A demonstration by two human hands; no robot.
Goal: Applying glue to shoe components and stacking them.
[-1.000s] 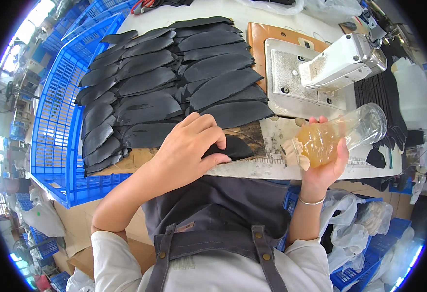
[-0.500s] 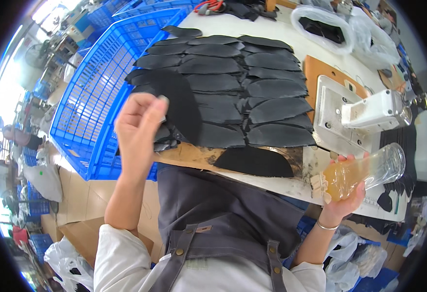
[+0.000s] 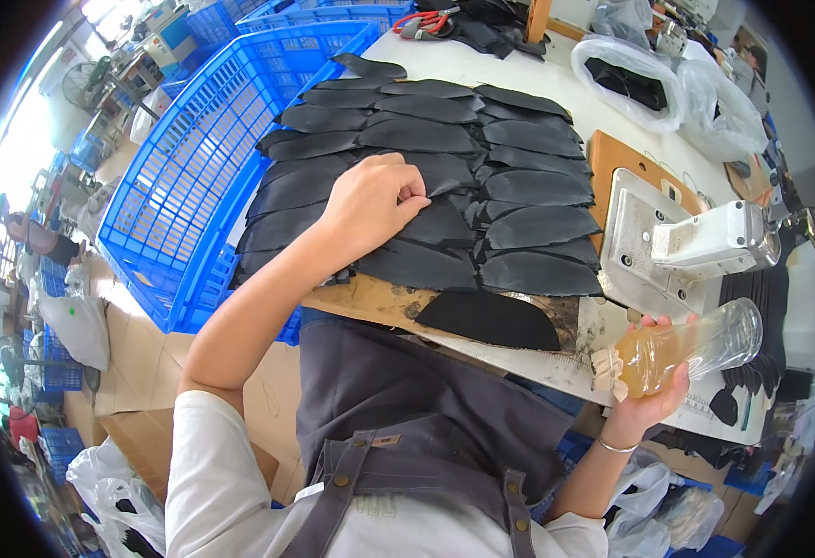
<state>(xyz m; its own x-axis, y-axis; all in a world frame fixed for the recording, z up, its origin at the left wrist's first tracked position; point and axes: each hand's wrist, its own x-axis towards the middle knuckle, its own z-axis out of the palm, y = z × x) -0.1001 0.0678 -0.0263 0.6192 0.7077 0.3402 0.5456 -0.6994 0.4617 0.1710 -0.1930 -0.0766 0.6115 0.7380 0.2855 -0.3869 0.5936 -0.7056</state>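
Overlapping rows of black leather-like cut pieces (image 3: 528, 230) cover a brown board (image 3: 370, 295) on the table. Over their middle rows is my left hand (image 3: 375, 200), its fingers curled and the thumb drawn in; whatever the fingertips pinch is hidden. One half-moon black piece (image 3: 491, 321) lies apart at the board's front edge. My right hand (image 3: 654, 395) grips a clear bottle (image 3: 682, 349) of amber liquid, tilted with its cloth-wrapped mouth toward the lower left. The bottle is over the table's front edge, right of the half-moon piece.
A blue plastic crate (image 3: 184, 186) stands against the left of the rows. To the right is a white sewing machine (image 3: 705, 242) beside a tan board (image 3: 644, 167). Farther back are a plastic bag (image 3: 626, 84) with black pieces and red-handled scissors (image 3: 423, 23).
My left hand has moved right from near the crate to the middle rows. The large black piece it held up no longer hangs from it. The bottle has shifted slightly downward.
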